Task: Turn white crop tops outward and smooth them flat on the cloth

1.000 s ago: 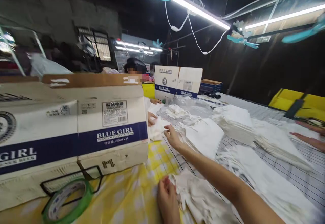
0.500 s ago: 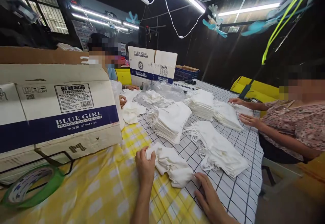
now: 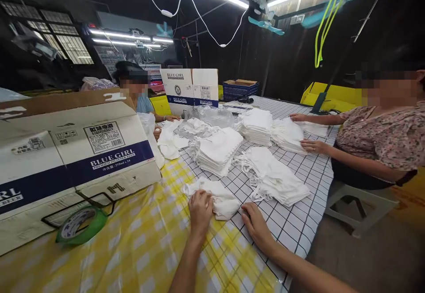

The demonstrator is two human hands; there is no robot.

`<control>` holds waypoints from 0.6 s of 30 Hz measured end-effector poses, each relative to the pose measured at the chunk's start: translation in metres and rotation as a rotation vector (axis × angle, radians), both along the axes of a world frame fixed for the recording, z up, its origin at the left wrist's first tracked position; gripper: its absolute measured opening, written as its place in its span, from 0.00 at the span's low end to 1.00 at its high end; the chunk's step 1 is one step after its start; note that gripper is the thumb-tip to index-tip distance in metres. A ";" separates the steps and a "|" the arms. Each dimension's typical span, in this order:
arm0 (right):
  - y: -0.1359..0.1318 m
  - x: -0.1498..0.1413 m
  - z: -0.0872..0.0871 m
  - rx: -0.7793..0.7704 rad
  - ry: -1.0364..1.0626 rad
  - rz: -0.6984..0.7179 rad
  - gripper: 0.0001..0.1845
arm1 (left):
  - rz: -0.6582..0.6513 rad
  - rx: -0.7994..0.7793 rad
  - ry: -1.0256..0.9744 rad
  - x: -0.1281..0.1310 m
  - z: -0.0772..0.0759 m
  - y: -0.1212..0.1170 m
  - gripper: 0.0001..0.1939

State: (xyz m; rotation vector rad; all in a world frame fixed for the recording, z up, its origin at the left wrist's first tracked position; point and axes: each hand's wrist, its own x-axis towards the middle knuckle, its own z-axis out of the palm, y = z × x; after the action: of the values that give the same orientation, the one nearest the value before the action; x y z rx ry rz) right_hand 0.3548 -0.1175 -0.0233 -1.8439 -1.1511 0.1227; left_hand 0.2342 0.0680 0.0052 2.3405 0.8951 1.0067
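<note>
White cloth bundle (image 3: 217,198), left hand (image 3: 200,208) on it

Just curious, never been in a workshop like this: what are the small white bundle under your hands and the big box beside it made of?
White bundle: soft matte fabric, probably cotton; it creases limply. Blue Girl box: corrugated cardboard, printed white outside, brown flap.

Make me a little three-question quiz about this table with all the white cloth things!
1. True or false: the left hand rests on a small white cloth bundle.
2. What colour is the tape roll by the Blue Girl box?
3. The right hand lies on: A) the table, B) the tape roll, C) the box.

Key: 1 true; 2 green; 3 A.
</note>
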 end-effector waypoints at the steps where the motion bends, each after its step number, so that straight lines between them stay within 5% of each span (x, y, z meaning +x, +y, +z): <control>1: 0.000 0.000 0.000 -0.002 -0.011 -0.001 0.11 | 0.037 -0.025 -0.005 -0.003 0.000 0.002 0.08; 8: 0.000 0.001 0.002 -0.017 0.007 0.013 0.10 | 0.245 -0.260 -0.030 0.025 0.015 0.036 0.11; 12: 0.000 0.004 0.003 -0.013 0.040 0.026 0.10 | 0.185 -0.470 -0.088 0.043 0.022 0.049 0.10; 18: 0.000 0.008 0.002 -0.020 0.075 0.027 0.09 | -0.022 -0.877 -0.321 0.032 0.042 0.048 0.18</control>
State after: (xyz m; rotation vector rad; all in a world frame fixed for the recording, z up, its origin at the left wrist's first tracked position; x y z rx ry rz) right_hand 0.3626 -0.1175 -0.0217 -1.8261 -1.1266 0.2177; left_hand 0.2666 0.1158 0.0475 1.4096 0.9239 0.7311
